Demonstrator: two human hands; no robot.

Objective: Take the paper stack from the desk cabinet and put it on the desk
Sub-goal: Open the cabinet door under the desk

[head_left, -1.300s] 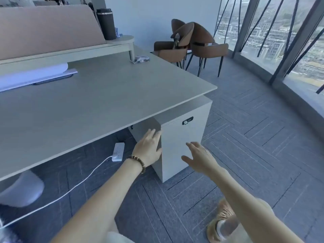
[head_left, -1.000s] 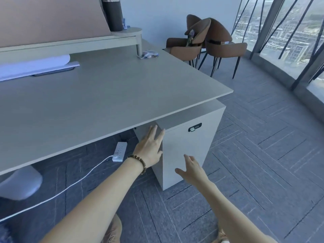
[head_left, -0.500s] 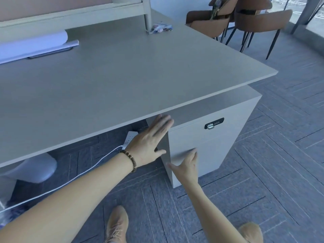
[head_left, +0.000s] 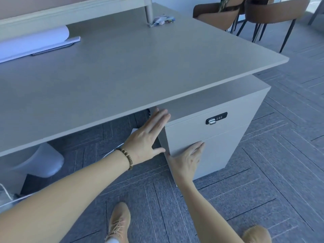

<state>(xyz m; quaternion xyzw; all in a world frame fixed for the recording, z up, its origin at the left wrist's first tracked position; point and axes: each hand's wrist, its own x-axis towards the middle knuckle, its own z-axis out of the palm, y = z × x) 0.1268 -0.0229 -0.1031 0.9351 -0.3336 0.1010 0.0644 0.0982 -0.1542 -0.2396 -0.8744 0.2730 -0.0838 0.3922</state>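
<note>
Paper stack is not visible to you anywhere in this view; the desk cabinet [head_left: 219,137] that should hold it sits closed under the right end of the desk [head_left: 131,67], right of centre in the frame. On its upper drawer front you can see a small black combination lock [head_left: 216,118] with a silver latch; its dial digits are too small to read, and no other label or brand shows. Your left hand [head_left: 145,139], with a beaded bracelet [head_left: 127,158] at the wrist, is spread flat with fingers straight and together, the fingertips reaching the cabinet's top left corner just under the desk edge; it holds nothing. Your right hand [head_left: 185,160] is also open, fingers extended, lying flat against the lower door front near its left edge, the fingertips at the seam below the drawer. In the upper left of the frame a roll of white paper [head_left: 33,42] lies on the desk.
</note>
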